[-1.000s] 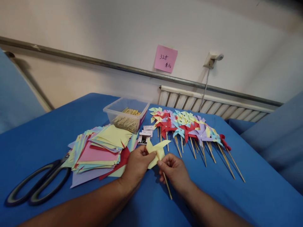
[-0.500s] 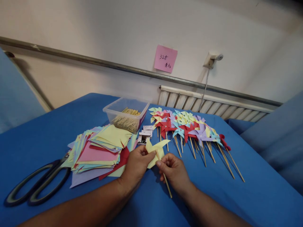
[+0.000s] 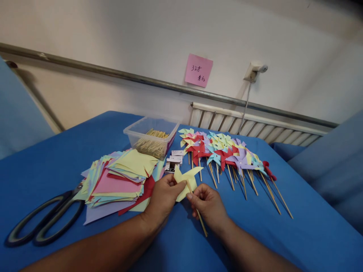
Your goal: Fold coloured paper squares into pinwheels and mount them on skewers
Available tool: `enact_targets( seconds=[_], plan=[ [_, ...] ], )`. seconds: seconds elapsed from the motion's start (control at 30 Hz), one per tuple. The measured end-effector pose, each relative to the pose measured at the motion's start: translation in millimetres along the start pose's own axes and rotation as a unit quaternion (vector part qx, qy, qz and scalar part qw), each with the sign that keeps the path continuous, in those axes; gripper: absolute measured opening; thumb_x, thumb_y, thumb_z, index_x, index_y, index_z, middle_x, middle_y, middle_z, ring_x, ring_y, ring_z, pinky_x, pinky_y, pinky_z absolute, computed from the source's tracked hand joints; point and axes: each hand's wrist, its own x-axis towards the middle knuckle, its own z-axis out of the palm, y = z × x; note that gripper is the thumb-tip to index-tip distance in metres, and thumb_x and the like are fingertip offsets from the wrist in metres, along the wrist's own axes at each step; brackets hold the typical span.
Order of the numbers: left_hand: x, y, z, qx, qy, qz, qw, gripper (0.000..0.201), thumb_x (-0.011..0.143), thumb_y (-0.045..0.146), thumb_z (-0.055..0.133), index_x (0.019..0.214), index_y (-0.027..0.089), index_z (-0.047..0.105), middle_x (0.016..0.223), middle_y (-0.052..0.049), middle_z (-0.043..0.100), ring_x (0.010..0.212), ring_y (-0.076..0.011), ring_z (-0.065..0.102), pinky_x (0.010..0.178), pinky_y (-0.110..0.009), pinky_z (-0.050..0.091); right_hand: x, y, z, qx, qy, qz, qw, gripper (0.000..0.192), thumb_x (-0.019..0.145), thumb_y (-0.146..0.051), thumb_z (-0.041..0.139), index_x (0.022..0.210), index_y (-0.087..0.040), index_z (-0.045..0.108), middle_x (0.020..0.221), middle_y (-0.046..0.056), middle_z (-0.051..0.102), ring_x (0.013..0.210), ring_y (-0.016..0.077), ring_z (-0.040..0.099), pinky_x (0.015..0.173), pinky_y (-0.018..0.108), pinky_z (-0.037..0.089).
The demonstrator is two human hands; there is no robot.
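Note:
A yellow paper pinwheel (image 3: 185, 180) is held just above the blue table (image 3: 283, 241) near its front middle. My left hand (image 3: 164, 198) pinches the pinwheel's folded paper from the left. My right hand (image 3: 208, 206) grips the thin wooden stick (image 3: 202, 223) that runs down from the pinwheel's centre toward me. Both hands meet at the pinwheel's middle. The stick's lower end pokes out below my right hand.
A stack of coloured paper squares (image 3: 120, 177) lies to the left, with large black scissors (image 3: 42, 223) beyond it. A clear plastic box of sticks (image 3: 151, 138) stands behind. Several finished pinwheels (image 3: 227, 155) lie in a row at the right. Small white boxes (image 3: 174, 160) sit between.
The hands and pinwheel have barely shifted; the stick's lower end sits a touch further right and lower.

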Motion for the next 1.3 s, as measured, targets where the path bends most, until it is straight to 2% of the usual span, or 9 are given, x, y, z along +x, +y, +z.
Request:
enact_targets(
  seconds=[0.17, 0.27, 0.4, 0.6, 0.73, 0.87, 1.03, 1.3],
  plan=[
    [-1, 3, 0.9, -0.005, 0.000, 0.001, 1.000, 0.024, 0.059, 0.033, 0.073, 0.067, 0.015, 0.060, 0.056, 0.003, 0.059, 0.048, -0.0098, 0.051, 0.045, -0.019, 0.036, 0, 1, 1, -0.007, -0.002, 0.001, 1.000, 0.042, 0.062, -0.051, 0.071, 0.064, -0.019, 0.043, 0.044, -0.009, 0.050, 0.031, 0.0057, 0.045, 0.032, 0.015, 0.032],
    [-1, 3, 0.9, -0.007, 0.001, -0.004, 1.000, 0.024, 0.058, 0.033, 0.073, 0.067, 0.015, 0.060, 0.056, 0.003, 0.060, 0.048, -0.0100, 0.051, 0.045, -0.019, 0.036, -3, 1, 2, -0.002, -0.009, -0.007, 1.000, 0.041, 0.066, -0.053, 0.067, 0.068, -0.020, 0.044, 0.046, -0.009, 0.049, 0.030, 0.0048, 0.041, 0.030, 0.015, 0.028],
    [0, 4, 0.9, -0.019, 0.000, -0.011, 1.000, 0.024, 0.058, 0.031, 0.073, 0.069, 0.014, 0.060, 0.058, 0.003, 0.061, 0.050, -0.0097, 0.052, 0.046, -0.019, 0.037, -9, -3, 3, 0.002, -0.010, -0.043, 0.999, 0.039, 0.078, -0.056, 0.055, 0.072, -0.019, 0.046, 0.049, -0.008, 0.045, 0.034, 0.0031, 0.031, 0.032, 0.015, 0.021],
    [-2, 5, 1.7, -0.012, 0.004, -0.011, 1.000, 0.022, 0.059, 0.031, 0.072, 0.069, 0.015, 0.060, 0.057, 0.004, 0.060, 0.049, -0.0088, 0.050, 0.046, -0.019, 0.037, -15, -8, 3, -0.014, 0.015, -0.072, 0.997, 0.047, 0.086, -0.060, 0.035, 0.078, -0.017, 0.052, 0.048, -0.006, 0.044, 0.038, 0.0058, 0.033, 0.036, 0.016, 0.024],
    [-3, 5, 2.2, -0.016, -0.001, -0.016, 1.000, 0.022, 0.058, 0.031, 0.073, 0.068, 0.015, 0.060, 0.057, 0.003, 0.061, 0.050, -0.0102, 0.053, 0.047, -0.020, 0.038, -16, -7, 6, -0.015, 0.013, -0.043, 0.999, 0.046, 0.082, -0.062, 0.042, 0.073, -0.018, 0.049, 0.046, -0.007, 0.042, 0.034, 0.0047, 0.030, 0.033, 0.016, 0.022],
    [-3, 5, 2.4, -0.024, -0.004, -0.011, 1.000, 0.024, 0.056, 0.032, 0.074, 0.064, 0.016, 0.058, 0.055, 0.004, 0.060, 0.049, -0.0109, 0.053, 0.047, -0.020, 0.037, -13, -4, 7, 0.031, -0.015, 0.011, 0.999, 0.045, 0.076, -0.063, 0.051, 0.071, -0.019, 0.045, 0.045, -0.009, 0.042, 0.031, 0.0033, 0.028, 0.029, 0.015, 0.018],
    [-4, 7, 3.0, -0.025, -0.005, -0.011, 1.000, 0.025, 0.055, 0.032, 0.075, 0.062, 0.016, 0.056, 0.051, 0.005, 0.057, 0.045, -0.0090, 0.048, 0.046, -0.020, 0.036, -9, -5, 6, 0.091, -0.030, 0.062, 0.993, 0.044, 0.070, -0.059, 0.061, 0.069, -0.018, 0.047, 0.047, -0.006, 0.052, 0.029, 0.0050, 0.041, 0.026, 0.015, 0.022],
    [-5, 9, 4.0, -0.023, -0.007, -0.012, 1.000, 0.024, 0.055, 0.032, 0.074, 0.061, 0.016, 0.057, 0.049, 0.006, 0.056, 0.042, -0.0080, 0.046, 0.044, -0.020, 0.034, -9, -6, 5, 0.097, -0.032, 0.063, 0.993, 0.042, 0.068, -0.056, 0.065, 0.066, -0.017, 0.048, 0.046, -0.006, 0.054, 0.029, 0.0048, 0.043, 0.026, 0.013, 0.025]
  ],
)
